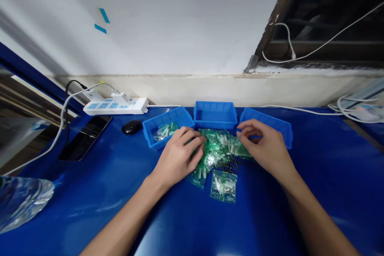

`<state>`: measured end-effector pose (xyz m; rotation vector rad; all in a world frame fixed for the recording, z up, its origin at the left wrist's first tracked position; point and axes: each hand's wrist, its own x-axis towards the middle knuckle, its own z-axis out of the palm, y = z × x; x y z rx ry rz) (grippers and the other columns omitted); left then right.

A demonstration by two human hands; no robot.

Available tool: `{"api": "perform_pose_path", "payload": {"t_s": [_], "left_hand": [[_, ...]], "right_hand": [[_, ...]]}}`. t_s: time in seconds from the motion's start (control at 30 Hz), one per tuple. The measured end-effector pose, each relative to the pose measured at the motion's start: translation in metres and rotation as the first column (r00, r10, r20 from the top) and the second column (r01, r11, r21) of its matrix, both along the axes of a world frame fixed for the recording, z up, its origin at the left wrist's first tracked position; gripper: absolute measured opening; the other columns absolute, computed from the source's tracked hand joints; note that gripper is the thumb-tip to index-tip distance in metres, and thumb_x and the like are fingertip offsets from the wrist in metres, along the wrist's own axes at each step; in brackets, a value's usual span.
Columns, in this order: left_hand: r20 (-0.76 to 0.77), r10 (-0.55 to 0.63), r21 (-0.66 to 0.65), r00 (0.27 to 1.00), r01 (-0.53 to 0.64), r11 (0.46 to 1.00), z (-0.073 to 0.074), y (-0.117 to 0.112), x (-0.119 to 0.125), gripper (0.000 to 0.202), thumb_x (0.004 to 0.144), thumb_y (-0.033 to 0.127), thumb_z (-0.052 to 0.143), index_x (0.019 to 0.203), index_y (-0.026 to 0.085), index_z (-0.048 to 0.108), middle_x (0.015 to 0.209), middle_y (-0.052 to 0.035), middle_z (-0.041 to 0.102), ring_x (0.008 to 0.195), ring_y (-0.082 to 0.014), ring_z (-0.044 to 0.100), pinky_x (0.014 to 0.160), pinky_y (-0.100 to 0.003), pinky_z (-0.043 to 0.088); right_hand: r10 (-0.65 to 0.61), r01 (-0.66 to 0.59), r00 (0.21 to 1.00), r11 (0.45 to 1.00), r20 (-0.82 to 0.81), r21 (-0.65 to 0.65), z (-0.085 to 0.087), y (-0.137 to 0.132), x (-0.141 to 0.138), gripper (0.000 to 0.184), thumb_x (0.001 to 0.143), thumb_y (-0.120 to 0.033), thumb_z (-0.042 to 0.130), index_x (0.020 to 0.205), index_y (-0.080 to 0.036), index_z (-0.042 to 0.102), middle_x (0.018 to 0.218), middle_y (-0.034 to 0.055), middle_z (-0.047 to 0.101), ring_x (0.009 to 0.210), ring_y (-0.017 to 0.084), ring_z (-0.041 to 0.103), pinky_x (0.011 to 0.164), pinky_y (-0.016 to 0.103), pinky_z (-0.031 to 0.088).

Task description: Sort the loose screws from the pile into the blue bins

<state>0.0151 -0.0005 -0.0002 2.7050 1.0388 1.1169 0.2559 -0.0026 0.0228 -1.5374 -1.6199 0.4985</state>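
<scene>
A heap of small green-tinted plastic bags [214, 154] holding pale, rod-like pieces lies in front of three blue bins. My left hand [182, 154] rests against the heap's left side, its fingers bent and apart. At the heap's upper right, my right hand [264, 142] has thumb and forefinger brought together in a pinch; whatever is between them is too small to make out. One separate bag [223, 186] lies flat nearest me. Dark screws [231, 165] are scattered at the heap's front edge. More bags [165, 131] sit inside the left bin [150, 138].
The middle bin [215, 122] and right bin [285, 130] stand along the wall side. Left of them are a black mouse [132, 127], a phone [85, 138] and a white power strip [115, 106] with cables. A clear plastic-wrapped object [24, 202] stands at far left.
</scene>
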Motion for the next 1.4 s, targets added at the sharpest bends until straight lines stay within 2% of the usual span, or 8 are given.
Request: {"api": "perform_pose_path", "payload": {"t_s": [0.17, 0.33, 0.53, 0.7, 0.9, 1.03, 1.13, 1.4], "left_hand": [[-0.018, 0.007, 0.013, 1.000, -0.006, 1.000, 0.000, -0.001, 0.000, 0.020, 0.101, 0.013, 0.052, 0.108, 0.014, 0.070, 0.101, -0.0104, 0.073, 0.095, -0.0236, 0.062, 0.084, -0.042, 0.059], [-0.043, 0.009, 0.017, 0.999, -0.008, 1.000, -0.001, -0.001, 0.000, 0.019, 0.101, 0.013, 0.053, 0.107, 0.014, 0.070, 0.101, -0.0110, 0.073, 0.094, -0.0239, 0.063, 0.084, -0.043, 0.060], [-0.045, 0.006, 0.030, 0.999, -0.005, 1.000, -0.003, 0.000, 0.001, 0.018, 0.100, 0.012, 0.053, 0.107, 0.014, 0.069, 0.100, -0.0106, 0.073, 0.094, -0.0234, 0.063, 0.083, -0.041, 0.059], [-0.004, -0.018, -0.001, 1.000, 0.018, 1.000, -0.003, -0.001, 0.004, 0.018, 0.100, 0.012, 0.053, 0.107, 0.014, 0.070, 0.100, -0.0101, 0.073, 0.095, -0.0231, 0.063, 0.085, -0.040, 0.059], [0.255, -0.033, -0.212, 0.966, 0.089, 0.973, 0.003, -0.007, 0.008, 0.016, 0.099, 0.017, 0.059, 0.111, 0.017, 0.070, 0.099, -0.0072, 0.075, 0.092, -0.0188, 0.067, 0.084, -0.035, 0.059], [0.517, -0.020, -0.477, 0.856, 0.308, 0.824, 0.005, -0.010, 0.011, 0.036, 0.095, 0.025, 0.066, 0.130, 0.017, 0.061, 0.105, -0.0093, 0.074, 0.092, -0.0191, 0.072, 0.081, -0.034, 0.063], [0.626, 0.027, -0.523, 0.779, 0.394, 0.755, 0.005, -0.009, 0.011, 0.031, 0.089, 0.025, 0.072, 0.118, 0.017, 0.064, 0.089, -0.0065, 0.073, 0.079, -0.0173, 0.071, 0.074, -0.031, 0.063], [0.557, 0.112, -0.489, 0.823, 0.217, 0.845, 0.009, -0.003, 0.004, 0.013, 0.092, 0.027, 0.067, 0.102, 0.018, 0.071, 0.084, -0.0055, 0.073, 0.072, -0.0166, 0.068, 0.065, -0.032, 0.061]], "right_hand": [[-0.136, 0.168, 0.893, 0.985, 0.429, -0.037, 0.011, -0.011, 0.014, 0.009, 0.082, -0.032, 0.064, 0.083, -0.024, 0.059, 0.059, -0.0005, 0.065, 0.054, 0.021, 0.061, 0.054, 0.030, 0.036], [-0.046, 0.215, 0.748, 0.960, 0.662, -0.178, 0.006, -0.016, 0.029, 0.018, 0.086, -0.033, 0.065, 0.082, -0.026, 0.049, 0.061, 0.0011, 0.067, 0.056, 0.025, 0.062, 0.051, 0.030, 0.026], [0.051, 0.063, 0.895, 0.969, 0.444, -0.238, 0.000, -0.008, 0.032, 0.026, 0.073, -0.013, 0.064, 0.071, -0.025, 0.041, 0.061, -0.0016, 0.066, 0.057, 0.020, 0.063, 0.054, 0.028, 0.037], [0.088, -0.082, 0.995, 0.991, 0.054, -0.102, 0.019, -0.013, 0.028, 0.019, 0.071, -0.021, 0.063, 0.072, -0.025, 0.045, 0.058, -0.0050, 0.057, 0.049, 0.013, 0.052, 0.048, 0.025, 0.040], [0.238, -0.207, 0.949, 0.965, -0.206, 0.161, 0.035, -0.024, 0.014, 0.021, 0.076, -0.016, 0.071, 0.081, -0.025, 0.053, 0.071, -0.0043, 0.061, 0.061, 0.012, 0.059, 0.057, 0.024, 0.050], [0.392, -0.328, 0.855, 0.916, -0.338, 0.232, 0.023, -0.023, -0.001, 0.022, 0.082, -0.015, 0.073, 0.088, -0.025, 0.055, 0.077, -0.0024, 0.066, 0.067, 0.013, 0.064, 0.062, 0.026, 0.055], [0.426, -0.372, 0.810, 0.905, -0.402, 0.208, 0.012, -0.019, -0.010, 0.020, 0.084, -0.016, 0.072, 0.089, -0.025, 0.055, 0.079, -0.0022, 0.068, 0.065, 0.012, 0.065, 0.059, 0.024, 0.055], [0.342, -0.342, 0.888, 0.938, -0.307, 0.053, 0.006, -0.011, -0.011, 0.017, 0.085, -0.033, 0.074, 0.091, -0.024, 0.060, 0.083, 0.0022, 0.076, 0.076, 0.018, 0.076, 0.069, 0.030, 0.061]]}}
